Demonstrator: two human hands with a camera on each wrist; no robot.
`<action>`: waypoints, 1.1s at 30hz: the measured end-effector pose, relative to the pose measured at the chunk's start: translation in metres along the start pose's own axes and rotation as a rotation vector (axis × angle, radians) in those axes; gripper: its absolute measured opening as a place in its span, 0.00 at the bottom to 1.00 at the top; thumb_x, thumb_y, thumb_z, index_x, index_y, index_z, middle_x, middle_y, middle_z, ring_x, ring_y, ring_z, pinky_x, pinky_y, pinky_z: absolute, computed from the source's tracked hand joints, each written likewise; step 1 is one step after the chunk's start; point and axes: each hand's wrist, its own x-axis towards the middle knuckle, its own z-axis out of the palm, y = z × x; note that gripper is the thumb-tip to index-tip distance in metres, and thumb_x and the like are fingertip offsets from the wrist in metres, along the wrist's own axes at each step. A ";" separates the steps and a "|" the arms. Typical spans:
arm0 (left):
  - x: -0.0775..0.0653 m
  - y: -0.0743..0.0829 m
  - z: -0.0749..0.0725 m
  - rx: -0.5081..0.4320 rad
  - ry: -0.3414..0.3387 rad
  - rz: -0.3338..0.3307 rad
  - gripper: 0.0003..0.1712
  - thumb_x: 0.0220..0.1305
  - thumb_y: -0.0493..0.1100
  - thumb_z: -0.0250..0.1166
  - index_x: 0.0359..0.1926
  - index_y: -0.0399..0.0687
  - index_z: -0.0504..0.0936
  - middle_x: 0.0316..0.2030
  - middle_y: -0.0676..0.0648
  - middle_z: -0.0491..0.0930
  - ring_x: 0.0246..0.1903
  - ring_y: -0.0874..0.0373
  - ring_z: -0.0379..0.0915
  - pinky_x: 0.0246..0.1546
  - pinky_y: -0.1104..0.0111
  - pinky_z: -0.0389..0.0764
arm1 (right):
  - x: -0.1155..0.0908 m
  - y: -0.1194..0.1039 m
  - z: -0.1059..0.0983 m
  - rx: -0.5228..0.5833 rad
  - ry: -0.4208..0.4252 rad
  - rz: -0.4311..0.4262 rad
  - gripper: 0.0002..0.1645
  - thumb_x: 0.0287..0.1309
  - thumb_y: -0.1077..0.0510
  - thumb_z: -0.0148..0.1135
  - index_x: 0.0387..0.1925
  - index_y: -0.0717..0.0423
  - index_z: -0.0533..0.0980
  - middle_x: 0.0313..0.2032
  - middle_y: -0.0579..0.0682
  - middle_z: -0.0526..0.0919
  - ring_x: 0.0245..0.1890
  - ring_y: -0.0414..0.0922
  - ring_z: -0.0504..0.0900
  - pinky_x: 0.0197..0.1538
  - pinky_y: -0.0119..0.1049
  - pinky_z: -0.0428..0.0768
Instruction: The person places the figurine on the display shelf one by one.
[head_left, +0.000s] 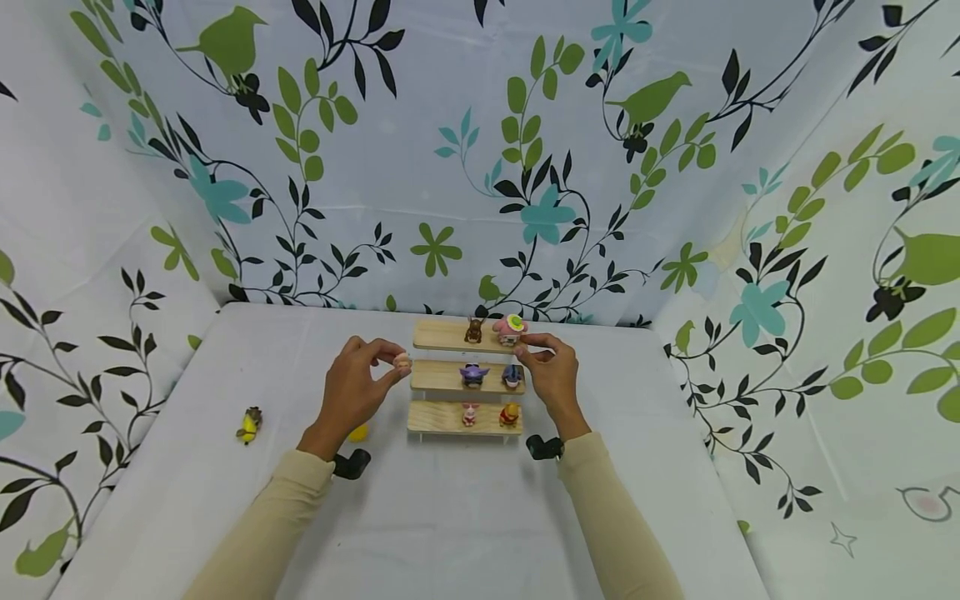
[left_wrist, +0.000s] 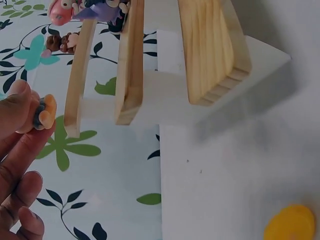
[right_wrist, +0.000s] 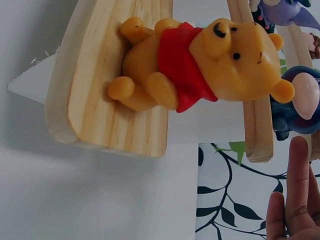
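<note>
My left hand (head_left: 352,385) pinches a small peach-and-orange figurine (left_wrist: 46,112) with a dark band, beside the left end of the three-tier wooden shelf (head_left: 435,377). At the right end of the top tier, fingertips of my right hand (head_left: 551,371) are right at a pink figurine (head_left: 510,328); I cannot tell whether they grip it. Next to that figurine stands a brown one (head_left: 473,331). A purple figurine (head_left: 473,375) and a dark blue one (head_left: 512,376) occupy the middle tier. On the lowest are a small pink one (head_left: 469,414) and a Winnie-the-Pooh figurine (right_wrist: 200,67) in red.
A yellow and dark figurine (head_left: 249,425) lies on the white table (head_left: 270,517) at the left. Partly behind my left wrist is a yellow object (head_left: 358,433). A leaf-and-bird patterned cloth (head_left: 420,158) hangs behind the table.
</note>
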 end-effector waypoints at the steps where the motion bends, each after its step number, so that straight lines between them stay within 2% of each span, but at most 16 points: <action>1: 0.002 0.001 0.001 -0.003 -0.001 0.006 0.19 0.60 0.47 0.81 0.50 0.48 0.89 0.39 0.47 0.88 0.41 0.48 0.75 0.39 0.58 0.74 | 0.000 0.000 0.000 -0.001 0.001 0.001 0.11 0.64 0.57 0.76 0.47 0.53 0.87 0.49 0.52 0.88 0.37 0.42 0.88 0.33 0.27 0.79; 8: 0.019 0.011 0.008 -0.018 0.007 0.030 0.20 0.61 0.48 0.81 0.51 0.48 0.88 0.40 0.47 0.88 0.40 0.49 0.74 0.38 0.59 0.73 | 0.001 0.003 -0.001 0.009 0.006 -0.009 0.11 0.64 0.58 0.76 0.47 0.54 0.87 0.49 0.53 0.89 0.37 0.42 0.89 0.35 0.28 0.81; 13: 0.034 0.017 0.011 -0.031 0.010 0.039 0.19 0.62 0.49 0.80 0.52 0.49 0.88 0.41 0.47 0.88 0.41 0.46 0.76 0.37 0.56 0.74 | 0.002 0.004 0.000 -0.002 0.010 -0.006 0.11 0.64 0.58 0.76 0.47 0.53 0.87 0.48 0.52 0.89 0.36 0.41 0.89 0.37 0.32 0.84; 19: 0.049 0.020 0.017 -0.053 0.010 0.051 0.20 0.61 0.47 0.80 0.52 0.48 0.89 0.41 0.46 0.90 0.41 0.46 0.76 0.39 0.53 0.76 | 0.001 0.001 0.000 0.002 0.010 -0.005 0.11 0.64 0.58 0.76 0.47 0.54 0.87 0.50 0.53 0.89 0.36 0.42 0.89 0.35 0.29 0.81; 28: 0.062 0.017 0.034 -0.083 0.007 0.047 0.17 0.64 0.49 0.79 0.50 0.50 0.89 0.41 0.47 0.91 0.41 0.44 0.77 0.37 0.53 0.75 | 0.000 -0.001 0.000 0.013 0.012 0.001 0.11 0.63 0.58 0.77 0.47 0.54 0.87 0.49 0.52 0.90 0.37 0.42 0.89 0.34 0.31 0.81; 33: 0.064 0.016 0.042 -0.077 -0.008 0.025 0.16 0.65 0.49 0.78 0.50 0.49 0.89 0.40 0.47 0.90 0.41 0.45 0.76 0.36 0.53 0.75 | 0.000 -0.001 0.000 -0.002 0.019 0.007 0.11 0.63 0.59 0.77 0.47 0.53 0.88 0.49 0.52 0.90 0.35 0.41 0.88 0.32 0.27 0.79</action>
